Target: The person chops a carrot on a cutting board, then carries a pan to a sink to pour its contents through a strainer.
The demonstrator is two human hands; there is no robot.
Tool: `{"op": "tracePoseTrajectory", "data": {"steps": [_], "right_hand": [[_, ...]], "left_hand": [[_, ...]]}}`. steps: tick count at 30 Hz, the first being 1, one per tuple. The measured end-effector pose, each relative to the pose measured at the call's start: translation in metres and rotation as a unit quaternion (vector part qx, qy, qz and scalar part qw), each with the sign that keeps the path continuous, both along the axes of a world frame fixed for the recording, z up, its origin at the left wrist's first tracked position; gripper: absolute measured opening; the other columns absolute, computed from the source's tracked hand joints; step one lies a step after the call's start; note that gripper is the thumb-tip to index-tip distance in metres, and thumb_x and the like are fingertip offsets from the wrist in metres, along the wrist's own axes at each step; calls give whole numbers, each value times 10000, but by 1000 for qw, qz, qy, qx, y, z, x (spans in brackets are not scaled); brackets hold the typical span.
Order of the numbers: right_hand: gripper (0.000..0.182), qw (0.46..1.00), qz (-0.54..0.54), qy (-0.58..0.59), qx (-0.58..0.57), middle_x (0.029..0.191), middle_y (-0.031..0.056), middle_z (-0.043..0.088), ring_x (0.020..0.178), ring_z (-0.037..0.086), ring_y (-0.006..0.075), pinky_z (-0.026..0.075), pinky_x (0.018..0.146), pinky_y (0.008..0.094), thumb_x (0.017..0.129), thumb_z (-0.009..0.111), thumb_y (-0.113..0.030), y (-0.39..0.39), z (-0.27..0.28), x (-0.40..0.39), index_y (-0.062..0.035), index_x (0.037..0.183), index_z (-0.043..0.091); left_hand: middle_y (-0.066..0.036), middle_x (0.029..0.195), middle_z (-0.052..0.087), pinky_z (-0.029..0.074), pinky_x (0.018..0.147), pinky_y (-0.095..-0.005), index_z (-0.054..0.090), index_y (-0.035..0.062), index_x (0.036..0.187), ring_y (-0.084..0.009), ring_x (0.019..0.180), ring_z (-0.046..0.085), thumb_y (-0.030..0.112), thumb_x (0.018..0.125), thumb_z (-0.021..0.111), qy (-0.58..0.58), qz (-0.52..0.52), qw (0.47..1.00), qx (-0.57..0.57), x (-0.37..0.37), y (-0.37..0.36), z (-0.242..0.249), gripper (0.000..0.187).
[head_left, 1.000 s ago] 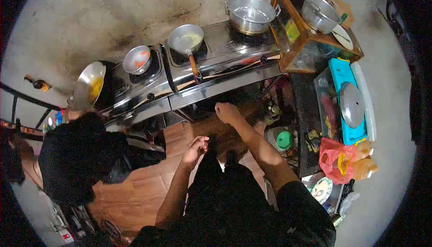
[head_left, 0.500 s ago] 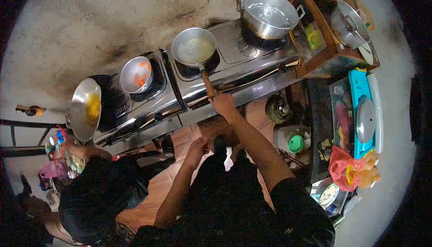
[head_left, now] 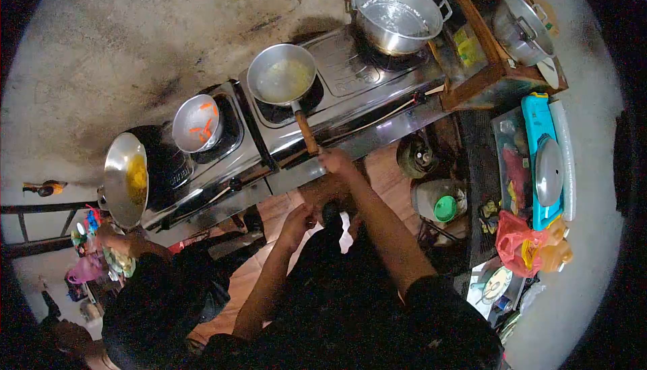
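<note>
My right hand [head_left: 337,161] is closed around the end of the wooden handle of a frying pan [head_left: 281,75]. The pan is on the stove's middle burner, with a shallow pale yellowish liquid in its bowl. My left hand [head_left: 297,226] is in front of the stove, below the pan handle, with its fingers curled in and no object showing. Left of the pan, a small metal pan [head_left: 183,126] has orange pieces in it. A wide wok [head_left: 117,178] farther left contains something yellow.
A large two-handled pot [head_left: 384,36] with clear liquid stands at the stove's right end. Beside it is a wooden cabinet [head_left: 499,85] bearing another pot [head_left: 519,36]. At left, another person [head_left: 151,302] in dark clothing reaches toward the wok. A red plastic bag [head_left: 515,245] is at right.
The view has turned slightly. My right hand keeps its hold on the frying pan handle, and my left hand stays curled. The pan's contents look less cloudy.
</note>
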State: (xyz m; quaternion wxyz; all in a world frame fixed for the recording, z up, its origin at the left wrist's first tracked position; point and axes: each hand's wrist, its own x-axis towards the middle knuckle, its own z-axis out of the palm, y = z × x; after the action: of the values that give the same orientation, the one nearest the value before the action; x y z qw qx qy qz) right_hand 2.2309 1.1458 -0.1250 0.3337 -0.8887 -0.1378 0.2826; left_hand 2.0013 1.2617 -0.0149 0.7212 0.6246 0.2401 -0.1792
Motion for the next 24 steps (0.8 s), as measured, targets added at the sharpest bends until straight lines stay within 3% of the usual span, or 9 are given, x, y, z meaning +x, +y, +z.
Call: {"op": "tracePoseTrajectory", "data": {"steps": [2,3,6,10,13,14,16,20,24], "right_hand": [[539,939,-173,141,261,896,148,730,863,713,247,583,787,442,952,656,-498,-1,-54,6,-15,1190,658],[552,823,-344,167,420,880,117,730,844,702,224,583,792,420,953,657,-525,4,-24,2,-18,1174,661],[512,827,-273,313,380,849,74,715,740,689,219,580,732,355,964,650,-527,14,73,20,-37,1114,660],[537,883,-117,293,347,795,39,685,735,674,181,521,593,367,957,613,-591,36,95,21,-59,930,679],[446,906,-78,258,326,816,114,714,764,703,252,547,626,406,949,633,-489,50,75,27,-44,938,676],[407,947,-64,106,296,805,153,717,738,703,293,549,636,431,948,624,-435,56,66,25,-35,893,675],[375,964,-51,-49,256,795,192,719,713,703,335,551,647,457,946,615,-382,62,86,18,-25,848,674],[430,981,-107,-31,157,847,276,694,797,679,463,527,717,526,941,615,-388,68,102,18,37,921,677],[541,975,-135,-39,173,885,324,674,902,657,512,512,789,539,931,624,-475,63,125,11,61,979,684]], "left_hand": [[12,839,553,410,669,-277,628,71,1027,-114,724,501,318,1044,589,21,61,995,-71,2,1,2,251],[12,837,552,410,669,-278,626,73,1026,-114,726,502,329,1041,595,23,72,993,-87,0,2,4,259],[11,833,549,409,669,-279,621,76,1022,-115,730,504,333,1038,599,29,85,991,-103,-1,4,4,258],[4,835,552,403,671,-279,617,77,1025,-125,735,509,329,1032,609,39,109,979,-169,-5,12,-8,252],[-18,896,556,463,700,-271,583,1,1251,-131,774,515,288,1033,598,38,115,975,-185,-11,17,-13,360],[-18,896,556,463,700,-271,583,1,1251,-131,774,515,288,1033,598,39,114,975,-185,-12,17,-14,360],[-6,839,566,406,677,-293,614,79,1012,-135,735,511,346,1025,621,42,109,980,-162,-14,15,-11,268],[-4,841,571,425,706,-294,616,81,1015,-141,749,528,320,1034,607,53,109,984,-132,-20,14,-2,239],[2,868,589,454,782,-298,624,90,1040,-142,799,556,303,1040,596,64,181,931,-310,-20,16,11,215]]}}
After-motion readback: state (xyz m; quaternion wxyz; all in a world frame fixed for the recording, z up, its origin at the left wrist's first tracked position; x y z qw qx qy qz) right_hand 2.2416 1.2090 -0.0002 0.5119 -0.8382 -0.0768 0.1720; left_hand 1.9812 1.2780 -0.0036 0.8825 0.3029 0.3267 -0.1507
